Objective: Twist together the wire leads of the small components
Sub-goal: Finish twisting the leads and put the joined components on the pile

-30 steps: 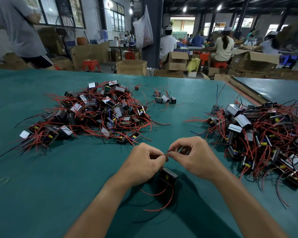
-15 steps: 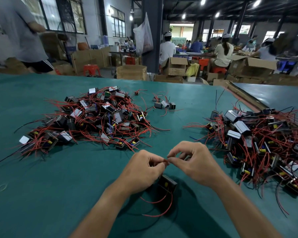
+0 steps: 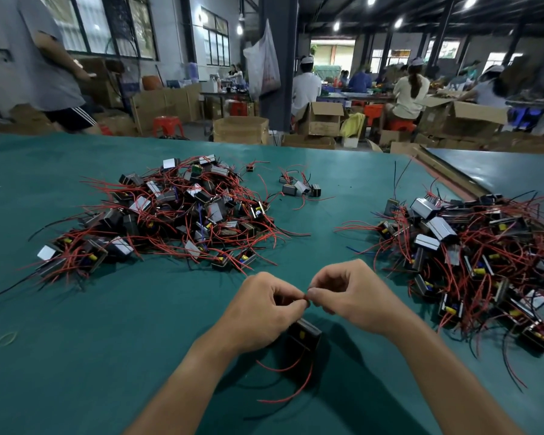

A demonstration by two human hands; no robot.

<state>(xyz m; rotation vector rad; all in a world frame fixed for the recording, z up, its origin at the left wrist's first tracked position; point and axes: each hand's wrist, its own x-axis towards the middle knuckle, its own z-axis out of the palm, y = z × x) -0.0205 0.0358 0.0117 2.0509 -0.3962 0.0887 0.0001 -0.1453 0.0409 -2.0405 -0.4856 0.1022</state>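
Both hands, left (image 3: 266,309) and right (image 3: 354,298), pinch thin wire leads (image 3: 307,297) between meeting fingertips above a small black component (image 3: 305,335) over the green surface (image 3: 107,356).

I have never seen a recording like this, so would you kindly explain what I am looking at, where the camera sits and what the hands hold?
There is no machine here: a person works with bare hands, and the single picture comes from a wide-angle camera on their head, looking forward and down. The left hand and right hand meet at the fingertips and pinch the thin wire leads of one small black component just below them. More of its red wires trail toward the viewer. On the green table lie two piles of similar components with red wires, a left pile and a right pile, plus a few strays farther back. Behind, other people work among cardboard boxes.
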